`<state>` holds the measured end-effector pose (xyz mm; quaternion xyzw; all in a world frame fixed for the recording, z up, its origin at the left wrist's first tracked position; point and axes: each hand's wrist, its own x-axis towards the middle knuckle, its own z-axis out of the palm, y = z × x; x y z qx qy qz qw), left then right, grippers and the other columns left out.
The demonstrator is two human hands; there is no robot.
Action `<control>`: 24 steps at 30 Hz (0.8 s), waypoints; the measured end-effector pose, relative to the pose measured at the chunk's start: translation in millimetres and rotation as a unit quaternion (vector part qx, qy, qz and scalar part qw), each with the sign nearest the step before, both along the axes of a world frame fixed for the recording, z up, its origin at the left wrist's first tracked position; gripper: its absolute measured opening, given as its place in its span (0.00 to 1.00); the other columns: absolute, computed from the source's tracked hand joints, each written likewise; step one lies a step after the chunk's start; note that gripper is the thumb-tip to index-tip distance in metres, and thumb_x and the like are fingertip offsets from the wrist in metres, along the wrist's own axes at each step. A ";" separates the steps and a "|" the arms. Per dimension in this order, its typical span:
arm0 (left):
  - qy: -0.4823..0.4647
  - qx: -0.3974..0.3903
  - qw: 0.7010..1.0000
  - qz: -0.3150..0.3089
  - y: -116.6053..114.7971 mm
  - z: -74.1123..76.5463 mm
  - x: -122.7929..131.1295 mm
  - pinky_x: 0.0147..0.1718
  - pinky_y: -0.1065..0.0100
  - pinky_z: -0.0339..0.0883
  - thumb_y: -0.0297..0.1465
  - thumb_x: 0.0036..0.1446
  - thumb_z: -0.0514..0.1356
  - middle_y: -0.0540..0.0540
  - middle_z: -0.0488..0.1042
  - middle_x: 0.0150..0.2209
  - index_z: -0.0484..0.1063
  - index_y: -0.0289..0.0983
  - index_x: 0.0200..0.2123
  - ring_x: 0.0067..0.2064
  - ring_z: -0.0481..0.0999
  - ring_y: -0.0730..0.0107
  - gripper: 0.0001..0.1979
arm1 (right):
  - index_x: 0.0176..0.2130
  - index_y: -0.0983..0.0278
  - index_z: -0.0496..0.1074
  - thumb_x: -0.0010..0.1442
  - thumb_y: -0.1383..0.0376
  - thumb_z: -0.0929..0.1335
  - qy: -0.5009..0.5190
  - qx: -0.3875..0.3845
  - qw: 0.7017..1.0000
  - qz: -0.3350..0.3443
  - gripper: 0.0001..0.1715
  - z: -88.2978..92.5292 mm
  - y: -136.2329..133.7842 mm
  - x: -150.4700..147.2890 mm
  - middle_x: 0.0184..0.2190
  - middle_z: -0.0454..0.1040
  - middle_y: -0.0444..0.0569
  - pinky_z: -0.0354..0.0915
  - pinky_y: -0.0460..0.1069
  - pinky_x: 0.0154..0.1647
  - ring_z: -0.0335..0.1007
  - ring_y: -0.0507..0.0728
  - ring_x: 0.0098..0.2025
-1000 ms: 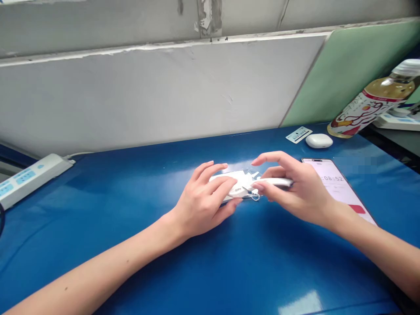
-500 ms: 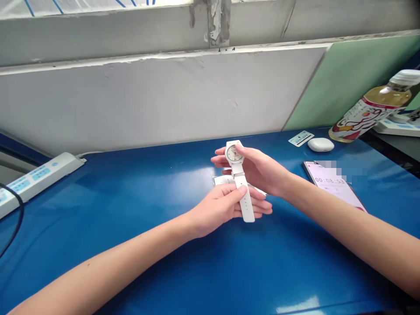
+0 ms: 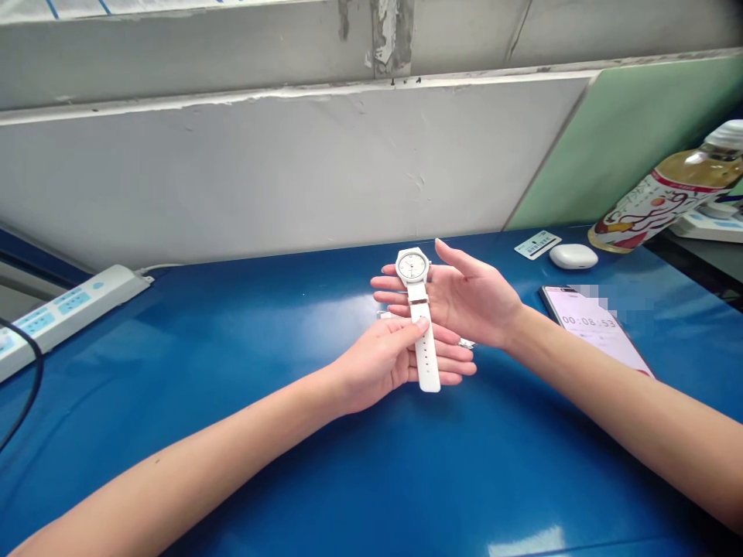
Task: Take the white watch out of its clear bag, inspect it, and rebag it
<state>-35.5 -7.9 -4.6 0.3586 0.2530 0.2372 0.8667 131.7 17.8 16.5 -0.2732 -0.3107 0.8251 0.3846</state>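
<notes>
A white wristwatch [image 3: 419,309] with a round dial and a white strap stands upright above the blue table [image 3: 371,464], dial toward me. My left hand [image 3: 388,362] pinches its lower strap between thumb and fingers. Behind the watch, my right hand [image 3: 464,298] is palm up with the fingers spread and the thumb lifted; the watch rests against its fingers. A small clear packet [image 3: 384,315] with white paper lies on the table behind my hands, mostly hidden.
A phone [image 3: 597,329] showing a timer lies to the right. Farther back are a white earbud case [image 3: 573,256], a small card [image 3: 537,244] and a tilted drink bottle [image 3: 667,193]. A white power strip [image 3: 70,309] and black cable [image 3: 23,387] sit at the left. A grey wall panel [image 3: 290,162] closes the back.
The watch went from lying flat over the packet to being held upright. My right hand turned palm up behind it and its thumb has now let go; my left hand took the strap.
</notes>
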 end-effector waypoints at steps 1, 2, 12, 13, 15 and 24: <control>0.006 -0.001 1.000 -0.007 -0.3 0.4 -0.4 0.47 0.58 0.75 0.38 0.64 0.62 0.32 0.82 0.40 0.79 0.27 0.39 0.40 0.83 0.57 0.17 | 0.49 0.69 0.74 0.68 0.46 0.57 0.000 0.002 1.000 0.005 0.34 0.0 0.3 0.0 0.57 0.75 0.61 0.63 0.57 0.62 0.73 0.62 0.57; 0.012 -0.002 1.000 -0.013 -0.7 0.7 -0.7 0.46 0.59 0.75 0.39 0.65 0.62 0.32 0.82 0.40 0.79 0.27 0.40 0.40 0.84 0.57 0.18 | 0.49 0.69 0.75 0.68 0.46 0.57 0.000 0.004 1.000 0.012 0.34 0.0 0.7 -0.1 0.57 0.75 0.61 0.63 0.57 0.63 0.72 0.62 0.58; 0.047 0.016 0.999 -0.018 -1.9 1.1 -2.0 0.42 0.60 0.76 0.40 0.66 0.60 0.32 0.82 0.37 0.78 0.27 0.39 0.38 0.84 0.56 0.19 | 0.50 0.67 0.75 0.66 0.42 0.56 0.016 0.037 0.998 0.037 0.38 -1.6 -2.6 -0.8 0.56 0.75 0.59 0.58 0.58 0.65 0.70 0.63 0.60; 0.053 0.019 0.998 -0.016 -1.3 1.4 -2.3 0.42 0.60 0.76 0.40 0.66 0.60 0.32 0.82 0.37 0.78 0.27 0.39 0.38 0.84 0.57 0.19 | 0.50 0.68 0.75 0.66 0.42 0.56 0.016 0.038 0.999 0.034 0.38 -1.3 -2.8 -1.2 0.57 0.75 0.59 0.58 0.58 0.65 0.70 0.63 0.60; 0.061 0.025 0.998 -0.012 0.4 2.4 -2.6 0.43 0.60 0.75 0.40 0.65 0.60 0.32 0.82 0.38 0.79 0.27 0.39 0.38 0.84 0.57 0.19 | 0.50 0.67 0.75 0.67 0.43 0.55 0.012 0.036 0.999 0.023 0.37 -0.7 -2.9 -2.0 0.57 0.75 0.59 0.59 0.58 0.64 0.70 0.62 0.59; 0.045 0.032 0.998 0.029 4.5 3.1 -0.2 0.44 0.59 0.76 0.40 0.65 0.61 0.35 0.82 0.37 0.78 0.29 0.36 0.38 0.83 0.59 0.17 | 0.52 0.65 0.73 0.68 0.46 0.54 -0.005 0.011 1.000 0.007 0.34 -1.5 -1.3 -2.3 0.51 0.79 0.57 0.62 0.59 0.62 0.74 0.62 0.56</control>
